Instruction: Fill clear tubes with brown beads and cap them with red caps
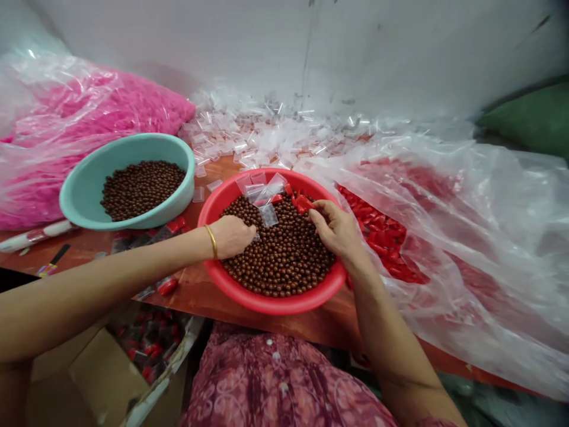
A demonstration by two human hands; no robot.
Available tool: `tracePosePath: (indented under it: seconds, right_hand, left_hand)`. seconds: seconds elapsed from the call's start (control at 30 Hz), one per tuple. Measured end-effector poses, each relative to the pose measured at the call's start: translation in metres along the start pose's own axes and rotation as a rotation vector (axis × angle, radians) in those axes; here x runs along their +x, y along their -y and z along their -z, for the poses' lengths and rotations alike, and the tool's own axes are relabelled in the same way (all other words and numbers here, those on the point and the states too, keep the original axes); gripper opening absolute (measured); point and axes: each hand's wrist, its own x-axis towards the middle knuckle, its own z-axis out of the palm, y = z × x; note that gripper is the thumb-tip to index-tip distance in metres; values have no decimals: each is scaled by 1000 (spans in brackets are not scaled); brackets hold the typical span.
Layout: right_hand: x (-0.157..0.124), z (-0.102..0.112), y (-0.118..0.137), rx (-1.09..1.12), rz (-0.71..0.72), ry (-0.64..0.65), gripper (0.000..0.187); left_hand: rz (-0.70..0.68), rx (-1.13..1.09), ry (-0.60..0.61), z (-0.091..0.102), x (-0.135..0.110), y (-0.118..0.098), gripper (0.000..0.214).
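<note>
A red basin (271,303) full of small brown beads (284,261) sits on the table in front of me. My left hand (232,235) rests on the beads at the basin's left side, fingers curled under, and what they grip is hidden. My right hand (336,228) is over the basin's right rim, fingers pinched on a small red piece (303,203). A few small clear plastic bags (262,196) lie on the beads at the far side.
A teal basin (84,190) of brown beads stands at the left. Behind it lies a bag of pink pieces (89,112). A heap of clear little bags (267,133) is along the wall. A big bag of red pieces (386,237) lies right. A cardboard box (133,362) sits below left.
</note>
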Motion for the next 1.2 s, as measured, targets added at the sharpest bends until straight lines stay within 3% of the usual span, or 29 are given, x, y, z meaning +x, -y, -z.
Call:
tracePosePath:
  seconds: [0.2, 0.4, 0.5, 0.67, 0.77, 0.93, 1.1, 1.2]
  right_hand:
    - [-1, -2, -5, 60, -6, 1, 28]
    - [-1, -2, -9, 153, -22, 11, 27]
    - [-1, -1, -9, 206, -27, 4, 25]
    - [-1, -1, -6, 289, -36, -24, 21]
    - [-2, -1, -5, 367, -28, -36, 19]
    - [-6, 0, -1, 461, 0, 36, 25]
    - [-16, 2, 18, 328, 62, 95, 35]
    - [-21, 1, 26, 269, 121, 67, 32]
  left_hand:
    - [-31, -142, 112, 7, 28, -38, 25]
    - [154, -649, -96, -7, 67, -42, 25]
    - [130, -798, -141, -13, 76, -36, 25]
    - [-23, -1615, -285, -22, 75, -25, 36]
    - [-74, -1897, -309, -21, 65, -23, 46]
    - [-70, -1899, -352, -15, 47, -29, 38]
    - [-37, -1797, -443, -17, 41, -42, 30]
    - [-50, -1873, -406, -13, 40, -43, 27]
